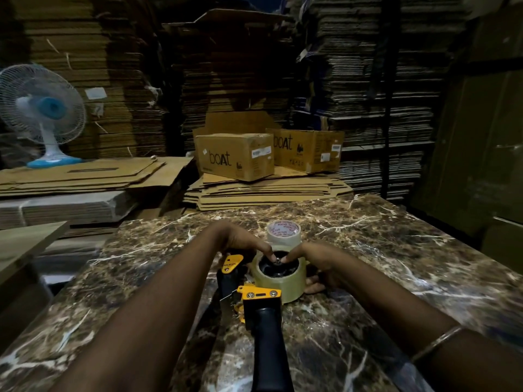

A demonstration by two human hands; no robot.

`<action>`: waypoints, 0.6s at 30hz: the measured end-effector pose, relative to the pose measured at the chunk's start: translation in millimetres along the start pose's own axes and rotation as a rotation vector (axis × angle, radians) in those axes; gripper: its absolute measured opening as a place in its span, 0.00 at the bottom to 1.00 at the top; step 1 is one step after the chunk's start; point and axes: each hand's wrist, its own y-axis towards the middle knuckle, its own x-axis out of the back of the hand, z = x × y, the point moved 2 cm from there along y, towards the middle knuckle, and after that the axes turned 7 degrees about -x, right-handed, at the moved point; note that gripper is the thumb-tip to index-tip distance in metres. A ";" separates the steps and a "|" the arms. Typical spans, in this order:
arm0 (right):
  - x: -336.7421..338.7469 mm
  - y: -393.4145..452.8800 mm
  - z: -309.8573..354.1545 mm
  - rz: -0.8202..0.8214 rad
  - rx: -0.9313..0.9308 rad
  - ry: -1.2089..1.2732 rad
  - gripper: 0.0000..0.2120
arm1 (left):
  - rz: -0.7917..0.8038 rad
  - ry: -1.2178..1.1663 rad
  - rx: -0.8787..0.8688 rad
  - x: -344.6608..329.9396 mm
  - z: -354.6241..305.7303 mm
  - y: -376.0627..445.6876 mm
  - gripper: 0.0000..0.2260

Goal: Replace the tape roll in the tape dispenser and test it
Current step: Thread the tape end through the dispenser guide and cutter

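Note:
A yellow and black tape dispenser (261,295) lies on its side on the marble table (382,250), with its black handle pointing toward me. A clear tape roll (283,281) sits on the dispenser's black hub. My left hand (243,243) grips the dispenser's front end, one fingertip pressing on the middle of the hub. My right hand (314,263) holds the roll from the right: one finger is on the hub and the others curl under the roll's side. A second tape roll (283,232) with a white, red-printed core stands just behind.
Flattened cardboard sheets (266,189) are piled at the table's far edge, with two "boAt" cartons (235,155) on top. A white and blue table fan (42,114) stands at the left. Tall stacks of cardboard fill the background. A bangle (437,343) is on my right wrist.

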 end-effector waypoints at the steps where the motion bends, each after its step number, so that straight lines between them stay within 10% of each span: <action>1: 0.5 1.2 0.7 -0.003 0.002 -0.005 0.29 | 0.000 -0.015 -0.002 0.2 1.1 0.3 0.18; 18: -5.2 -4.3 13.9 -0.053 -0.024 -0.048 0.36 | -0.149 -0.137 -0.112 -5.9 6.4 0.9 0.07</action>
